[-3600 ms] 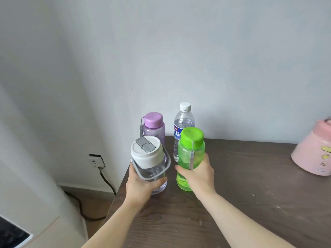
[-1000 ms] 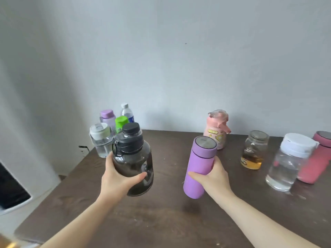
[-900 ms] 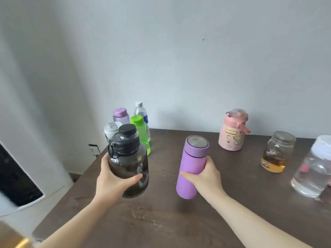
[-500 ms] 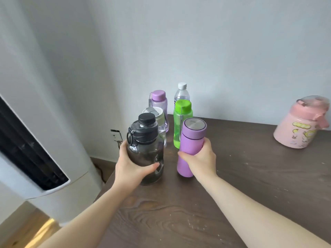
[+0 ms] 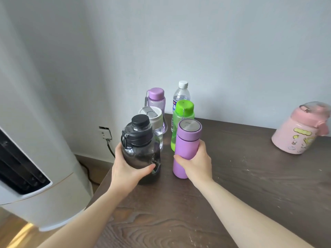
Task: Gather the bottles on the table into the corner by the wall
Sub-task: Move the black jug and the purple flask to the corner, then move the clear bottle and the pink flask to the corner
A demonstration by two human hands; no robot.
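Note:
My left hand grips a dark smoky jug with a black cap, its base on the table's left edge. My right hand wraps a purple flask with a steel lid, standing upright on the dark wooden table. Just behind them, in the corner by the wall, stand a white-lidded clear bottle, a green bottle, a lilac-capped bottle and a clear water bottle.
A pink kettle-shaped bottle stands at the far right of the table. A white floor-standing air conditioner is close to the table's left side. A wall socket with a cable sits below the corner.
Both hands carried the dark jug and the purple flask leftward to the corner and lowered them onto the table in front of the other bottles. My view turned left.

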